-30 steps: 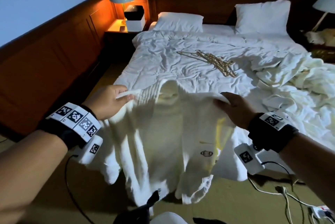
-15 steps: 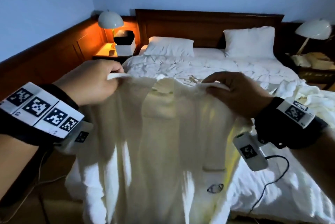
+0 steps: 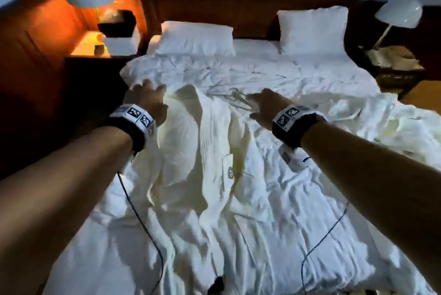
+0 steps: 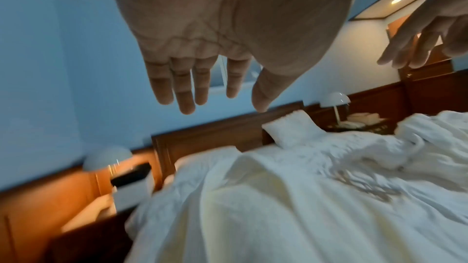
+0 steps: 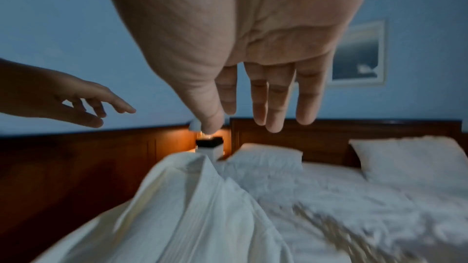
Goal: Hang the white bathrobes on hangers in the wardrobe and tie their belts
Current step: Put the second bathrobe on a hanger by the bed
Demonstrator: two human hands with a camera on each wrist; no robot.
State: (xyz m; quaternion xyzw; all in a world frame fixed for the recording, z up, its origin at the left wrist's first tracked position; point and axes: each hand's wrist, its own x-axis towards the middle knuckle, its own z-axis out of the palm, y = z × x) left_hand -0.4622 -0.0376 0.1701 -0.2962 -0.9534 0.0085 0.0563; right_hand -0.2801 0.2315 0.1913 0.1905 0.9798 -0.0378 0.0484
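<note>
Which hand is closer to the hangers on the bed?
Right. The right hand hovers just beside the hangers, fingers open. The left hand is farther off, across the bathrobe.

Both forearms are bare, with no sleeves visible. The left hand has a broad black wrist strap behind it, topped by a white plate printed with square black-and-white fiducial markers, and a thin dark cable runs down from its underside. The right hand has a matching black strap with the same white marker plate, a small white camera module fixed beneath the wrist, and a dark cable trailing from it.
</note>
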